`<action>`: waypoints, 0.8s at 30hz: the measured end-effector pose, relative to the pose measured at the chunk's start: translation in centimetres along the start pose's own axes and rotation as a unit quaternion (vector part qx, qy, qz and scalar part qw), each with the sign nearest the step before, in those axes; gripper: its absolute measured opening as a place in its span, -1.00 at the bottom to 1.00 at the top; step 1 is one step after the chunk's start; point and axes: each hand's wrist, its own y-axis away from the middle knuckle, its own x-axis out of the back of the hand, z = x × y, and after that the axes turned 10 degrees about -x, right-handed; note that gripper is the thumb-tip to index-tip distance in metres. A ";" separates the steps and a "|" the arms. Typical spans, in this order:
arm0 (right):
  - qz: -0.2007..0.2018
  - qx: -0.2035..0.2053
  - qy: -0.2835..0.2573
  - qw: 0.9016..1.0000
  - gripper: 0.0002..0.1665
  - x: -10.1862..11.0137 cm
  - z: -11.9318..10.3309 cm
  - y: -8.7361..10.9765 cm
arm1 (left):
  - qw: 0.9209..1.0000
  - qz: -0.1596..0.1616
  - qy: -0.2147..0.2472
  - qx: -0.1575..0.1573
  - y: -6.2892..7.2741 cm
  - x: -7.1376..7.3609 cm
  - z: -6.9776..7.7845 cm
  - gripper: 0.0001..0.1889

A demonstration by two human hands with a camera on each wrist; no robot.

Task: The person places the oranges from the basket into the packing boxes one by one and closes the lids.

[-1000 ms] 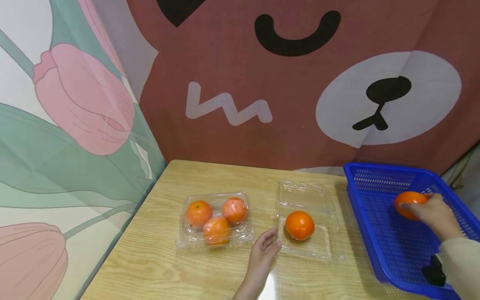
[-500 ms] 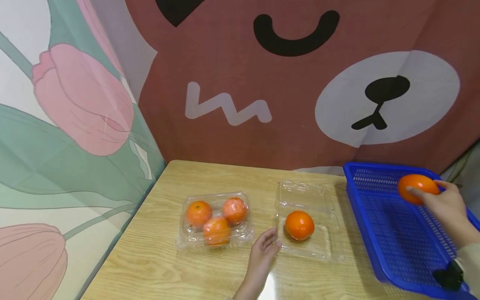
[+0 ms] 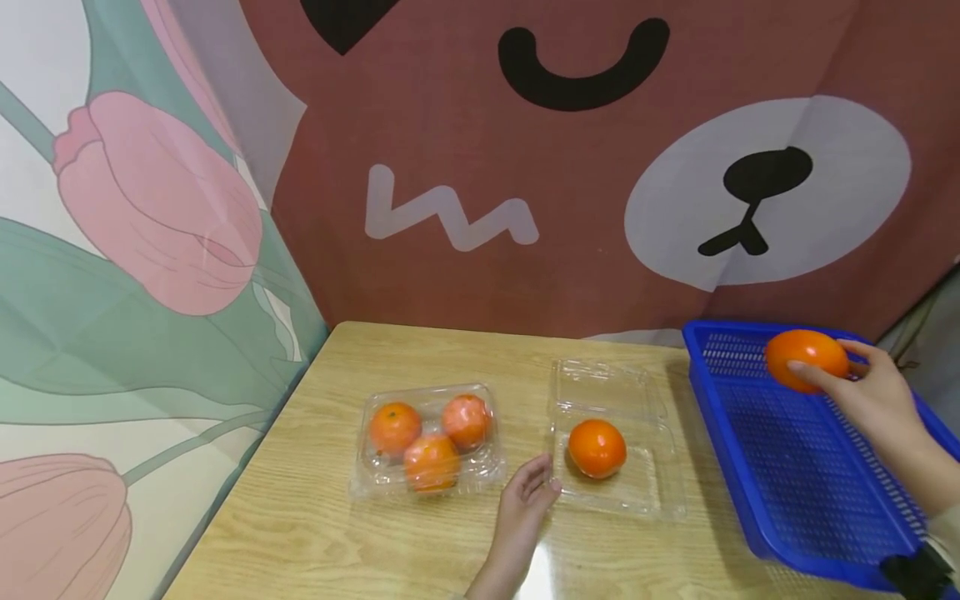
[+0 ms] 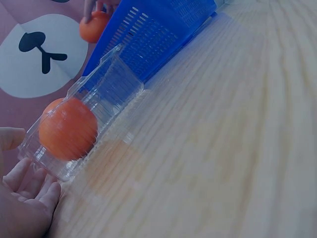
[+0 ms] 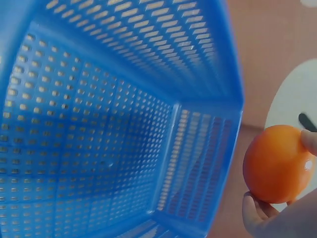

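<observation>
My right hand grips an orange between thumb and fingers, above the far part of the blue basket. In the right wrist view the held orange appears beyond the basket's rim. An open clear plastic clamshell box lies on the table with a single orange in its left side. At that box's left edge is my left hand, its fingers loosely bent and the thumb apart from them. The left wrist view shows the left hand's fingertips close against the box's corner.
A closed clear clamshell box with three oranges stands left of the open one on the wooden table. The open box's lid lies back toward the cloth-covered wall. The basket shows only its perforated floor.
My right hand has lifted the orange up from inside the basket and then moved it slightly left. The left hand has stayed by the open box.
</observation>
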 end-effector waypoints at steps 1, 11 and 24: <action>-0.004 0.007 0.003 1.000 0.07 0.0 -0.2 0.2 | 1.000 0.001 0.002 0.002 0.0 0.0 0.0 -0.52; -0.080 0.065 0.021 0.994 0.07 -0.9 -2.4 2.0 | 1.000 0.006 0.015 0.001 0.1 0.0 0.0 -0.51; -0.158 0.111 0.046 0.980 0.05 -3.2 -4.7 4.8 | 1.000 0.008 0.011 0.000 0.1 0.0 0.0 -0.50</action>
